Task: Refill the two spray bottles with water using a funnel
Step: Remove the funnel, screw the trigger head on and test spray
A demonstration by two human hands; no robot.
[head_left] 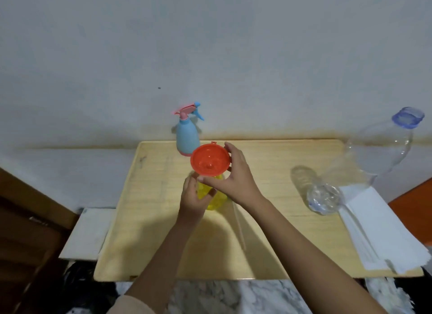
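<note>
— At the middle of the worktop (pixel 152 220), what have you got?
— I see the yellow bottle (pixel 214 198) standing there. My left hand (pixel 194 196) wraps it from the near left side, fingers curled round its body, so that grip is clamped on the bottle.
— And the funnel?
— The funnel (pixel 209 159) is right above the yellow bottle, its wide mouth facing up at me. My right hand (pixel 233 175) pinches its rim, thumb on the near edge and fingers on the far right edge. That grip is closed on the funnel. I cannot tell whether the spout sits in the neck, because the bowl hides it.
— The other one?
— The blue bottle (pixel 187 135) stands at the far edge, just behind the funnel, with its sprayer head on.
— Water?
— The water bottle (pixel 364 164), clear with a blue cap, stands at the right, just beside a stack of paper (pixel 378 229). A thin tube (pixel 239 224) lies on the worktop near my right wrist.
</note>
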